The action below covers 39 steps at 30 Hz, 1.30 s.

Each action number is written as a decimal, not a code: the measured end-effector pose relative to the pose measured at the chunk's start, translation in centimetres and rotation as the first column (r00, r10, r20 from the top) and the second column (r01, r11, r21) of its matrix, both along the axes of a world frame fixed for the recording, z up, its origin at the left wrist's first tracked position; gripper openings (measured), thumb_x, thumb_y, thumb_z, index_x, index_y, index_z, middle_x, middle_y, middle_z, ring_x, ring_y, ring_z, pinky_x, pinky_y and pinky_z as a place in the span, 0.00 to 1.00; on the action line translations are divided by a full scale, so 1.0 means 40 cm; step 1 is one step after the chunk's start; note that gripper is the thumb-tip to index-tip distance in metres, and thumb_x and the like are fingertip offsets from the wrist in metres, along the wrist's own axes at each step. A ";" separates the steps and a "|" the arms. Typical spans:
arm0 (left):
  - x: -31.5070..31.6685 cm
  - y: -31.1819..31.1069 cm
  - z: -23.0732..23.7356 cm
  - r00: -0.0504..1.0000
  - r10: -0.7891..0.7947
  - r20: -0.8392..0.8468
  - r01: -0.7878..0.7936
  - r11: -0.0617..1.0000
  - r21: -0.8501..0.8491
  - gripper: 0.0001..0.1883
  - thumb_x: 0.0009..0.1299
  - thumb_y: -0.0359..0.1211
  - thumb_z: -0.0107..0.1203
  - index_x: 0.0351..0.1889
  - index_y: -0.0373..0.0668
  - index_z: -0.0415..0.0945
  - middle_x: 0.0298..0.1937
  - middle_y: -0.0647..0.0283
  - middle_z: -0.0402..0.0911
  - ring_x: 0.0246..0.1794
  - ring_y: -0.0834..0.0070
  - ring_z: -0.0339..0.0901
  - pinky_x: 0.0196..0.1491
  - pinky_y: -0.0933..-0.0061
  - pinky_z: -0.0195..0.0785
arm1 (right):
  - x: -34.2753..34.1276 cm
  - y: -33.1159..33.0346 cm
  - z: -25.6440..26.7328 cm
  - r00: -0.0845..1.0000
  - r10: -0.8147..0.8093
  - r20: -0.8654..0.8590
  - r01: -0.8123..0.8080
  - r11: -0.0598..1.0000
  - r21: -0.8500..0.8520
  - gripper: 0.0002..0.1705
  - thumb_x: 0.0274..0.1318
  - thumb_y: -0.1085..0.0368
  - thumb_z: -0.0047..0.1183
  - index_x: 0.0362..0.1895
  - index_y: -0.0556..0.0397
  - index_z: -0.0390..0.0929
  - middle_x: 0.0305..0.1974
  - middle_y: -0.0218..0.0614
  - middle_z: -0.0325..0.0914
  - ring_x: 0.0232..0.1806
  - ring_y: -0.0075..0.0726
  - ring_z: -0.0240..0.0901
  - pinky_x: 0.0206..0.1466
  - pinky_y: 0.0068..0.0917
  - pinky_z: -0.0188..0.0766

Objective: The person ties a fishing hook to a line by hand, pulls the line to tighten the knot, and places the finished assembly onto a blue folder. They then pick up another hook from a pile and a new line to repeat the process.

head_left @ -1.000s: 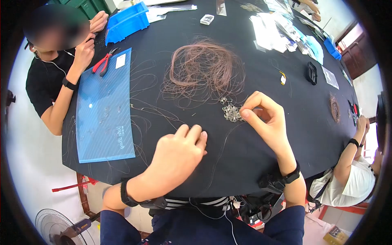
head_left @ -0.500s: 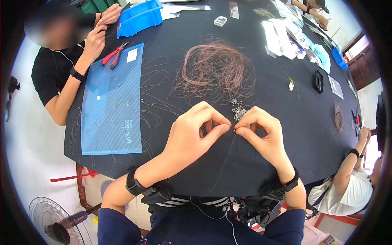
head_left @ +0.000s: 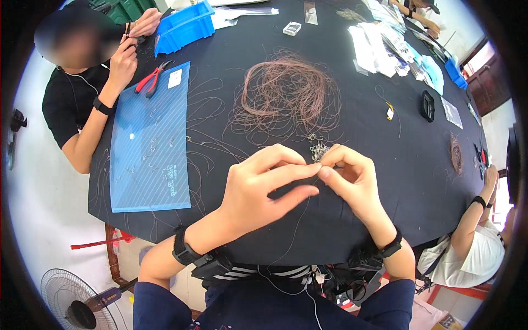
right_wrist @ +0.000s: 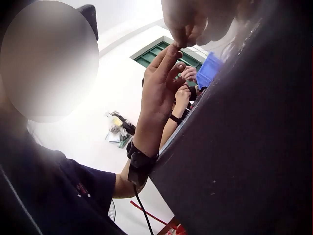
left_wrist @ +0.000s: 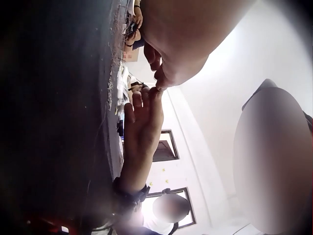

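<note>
The left hand (head_left: 250, 187) has its fingers nearly straight, the thumb standing off below, and its forefinger tip touches the right hand's. The right hand (head_left: 352, 173) brings thumb and forefinger together, pinching a thin thread (head_left: 298, 221) that trails down to the near edge of the bench (head_left: 341, 236); anything else at the tips is too small to tell. Just beyond the right fingertips sits a pile of small metal pieces (head_left: 318, 149), and past it a loose coil of brown strands (head_left: 316, 99). Bare surface separates the hands from the near edge. Toward the left edge, a blue file bag (head_left: 148, 181) carries red-handled pliers (head_left: 147, 83) on its far end. A blue bin (head_left: 184, 27) stands at the far left; a black tray (head_left: 428, 106) lies near the right edge.
</note>
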<state>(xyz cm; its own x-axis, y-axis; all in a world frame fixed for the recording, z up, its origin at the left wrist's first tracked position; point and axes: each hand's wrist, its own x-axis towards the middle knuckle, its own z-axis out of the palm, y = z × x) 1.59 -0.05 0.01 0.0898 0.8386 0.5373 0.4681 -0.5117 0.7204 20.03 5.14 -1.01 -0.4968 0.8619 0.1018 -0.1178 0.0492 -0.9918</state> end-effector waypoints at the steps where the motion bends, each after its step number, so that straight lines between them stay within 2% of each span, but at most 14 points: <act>1: 0.003 -0.002 0.007 1.000 -0.010 0.003 0.010 1.000 0.001 0.15 0.54 0.24 0.67 0.40 0.47 0.86 0.32 0.69 0.78 0.28 0.83 0.74 0.24 0.84 0.65 | 0.007 0.004 0.005 0.998 0.056 -0.019 -0.057 0.996 -0.070 0.07 0.58 0.66 0.58 0.36 0.56 0.78 0.29 0.26 0.74 0.26 0.13 0.64 0.25 0.13 0.57; 4: -0.016 0.012 0.000 0.994 -0.088 -0.059 0.095 0.988 0.125 0.16 0.53 0.24 0.67 0.41 0.47 0.86 0.32 0.68 0.78 0.28 0.80 0.74 0.27 0.81 0.66 | 0.029 0.016 0.017 0.969 0.225 -0.099 -0.243 0.939 -0.245 0.08 0.59 0.64 0.57 0.36 0.55 0.78 0.29 0.27 0.74 0.25 0.13 0.63 0.25 0.14 0.57; 6: -0.014 0.013 -0.002 0.994 -0.112 0.003 0.111 0.986 0.122 0.16 0.52 0.24 0.68 0.40 0.48 0.86 0.32 0.68 0.78 0.28 0.80 0.74 0.28 0.81 0.66 | 0.031 0.017 0.015 0.925 0.342 -0.168 -0.379 0.869 -0.319 0.08 0.59 0.62 0.57 0.35 0.54 0.78 0.29 0.27 0.74 0.25 0.14 0.62 0.24 0.15 0.57; 10: -0.017 0.021 -0.019 0.981 -0.190 0.032 0.178 0.957 0.229 0.15 0.51 0.25 0.68 0.36 0.49 0.86 0.31 0.70 0.78 0.26 0.81 0.73 0.26 0.82 0.63 | 0.023 0.009 0.008 0.876 0.411 -0.251 -0.479 0.797 -0.367 0.10 0.59 0.61 0.58 0.34 0.54 0.77 0.28 0.27 0.73 0.24 0.15 0.61 0.25 0.17 0.56; 19: -0.022 0.012 -0.002 0.979 -0.150 -0.137 0.189 0.921 0.341 0.15 0.46 0.26 0.68 0.33 0.52 0.87 0.31 0.72 0.79 0.21 0.84 0.68 0.22 0.85 0.59 | 0.027 0.009 0.008 0.847 0.462 -0.264 -0.531 0.710 -0.462 0.11 0.56 0.61 0.61 0.31 0.55 0.77 0.27 0.28 0.72 0.25 0.17 0.62 0.25 0.16 0.57; 25: -0.023 0.024 -0.010 0.992 -0.097 -0.084 0.124 0.901 0.415 0.14 0.47 0.24 0.67 0.33 0.49 0.86 0.32 0.70 0.79 0.23 0.83 0.70 0.21 0.83 0.61 | 0.021 0.003 0.013 0.858 0.407 -0.313 -0.513 0.698 -0.500 0.11 0.57 0.60 0.60 0.32 0.55 0.77 0.28 0.28 0.72 0.25 0.16 0.63 0.25 0.15 0.57; 26: -0.023 0.022 -0.010 0.996 -0.077 -0.048 0.089 0.925 0.369 0.14 0.48 0.23 0.67 0.33 0.48 0.86 0.32 0.69 0.80 0.24 0.83 0.70 0.21 0.84 0.61 | 0.019 0.001 0.015 0.861 0.391 -0.325 -0.508 0.703 -0.498 0.11 0.57 0.60 0.60 0.32 0.55 0.77 0.28 0.28 0.72 0.25 0.16 0.63 0.25 0.14 0.56; 29: -0.023 0.009 -0.001 0.999 -0.016 0.047 0.008 0.986 0.169 0.11 0.53 0.22 0.66 0.33 0.45 0.84 0.33 0.67 0.79 0.26 0.85 0.71 0.20 0.86 0.60 | 0.017 -0.005 0.015 0.963 0.221 -0.152 -0.263 0.891 -0.370 0.08 0.58 0.63 0.59 0.33 0.56 0.79 0.29 0.28 0.73 0.25 0.16 0.63 0.25 0.13 0.56; 31: -0.023 0.009 0.001 0.999 0.011 0.047 -0.016 0.995 0.102 0.10 0.53 0.22 0.66 0.33 0.45 0.84 0.33 0.68 0.79 0.26 0.86 0.71 0.20 0.86 0.60 | 0.007 -0.008 0.008 0.997 0.076 -0.030 -0.076 0.997 -0.008 0.05 0.56 0.67 0.60 0.34 0.56 0.80 0.29 0.28 0.74 0.25 0.15 0.62 0.26 0.14 0.55; 32: -0.022 0.010 0.001 0.999 0.025 0.047 -0.028 0.997 0.069 0.10 0.54 0.22 0.66 0.33 0.45 0.85 0.33 0.68 0.79 0.26 0.87 0.71 0.20 0.87 0.59 | 0.004 -0.009 0.006 1.000 -0.013 0.009 0.011 0.983 0.185 0.04 0.54 0.69 0.61 0.34 0.56 0.81 0.29 0.28 0.74 0.25 0.15 0.62 0.26 0.14 0.55; 33: -0.018 0.009 0.000 0.998 0.028 0.061 -0.031 0.998 0.048 0.09 0.54 0.23 0.67 0.33 0.44 0.85 0.32 0.69 0.78 0.25 0.87 0.71 0.19 0.87 0.59 | 0.012 -0.004 0.010 0.992 -0.074 0.107 0.029 0.928 0.370 0.07 0.47 0.73 0.64 0.34 0.55 0.81 0.29 0.29 0.75 0.24 0.16 0.62 0.27 0.15 0.55; 34: -0.017 0.009 -0.001 0.998 0.014 0.059 -0.016 0.999 0.028 0.09 0.54 0.24 0.67 0.33 0.44 0.85 0.32 0.69 0.78 0.24 0.87 0.71 0.19 0.87 0.59 | 0.011 -0.003 0.008 0.991 -0.096 0.098 0.041 0.890 0.454 0.08 0.46 0.74 0.65 0.34 0.55 0.82 0.29 0.30 0.76 0.23 0.16 0.61 0.26 0.15 0.54; 36: -0.017 0.007 -0.004 0.998 -0.010 0.054 0.011 1.000 -0.012 0.08 0.55 0.24 0.67 0.33 0.44 0.85 0.31 0.69 0.78 0.23 0.88 0.70 0.19 0.87 0.59 | 0.006 -0.002 0.004 0.988 -0.133 0.073 0.062 0.792 0.608 0.11 0.43 0.74 0.66 0.34 0.55 0.82 0.29 0.31 0.76 0.22 0.18 0.61 0.25 0.16 0.54; 39: -0.013 0.008 -0.005 0.999 -0.016 0.044 0.016 1.000 -0.015 0.08 0.55 0.26 0.67 0.33 0.44 0.85 0.30 0.70 0.77 0.22 0.88 0.70 0.19 0.87 0.59 | 0.010 -0.014 0.018 0.974 -0.191 0.125 0.066 0.759 0.648 0.12 0.41 0.75 0.67 0.34 0.54 0.82 0.30 0.32 0.77 0.22 0.20 0.62 0.23 0.16 0.53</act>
<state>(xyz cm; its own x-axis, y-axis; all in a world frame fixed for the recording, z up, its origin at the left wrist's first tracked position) 1.09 0.25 -0.21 0.0801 0.8457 0.5277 0.4278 -0.5073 0.7481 20.41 4.58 -0.29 -0.4490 0.6858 0.5728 0.1050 0.6771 -0.7283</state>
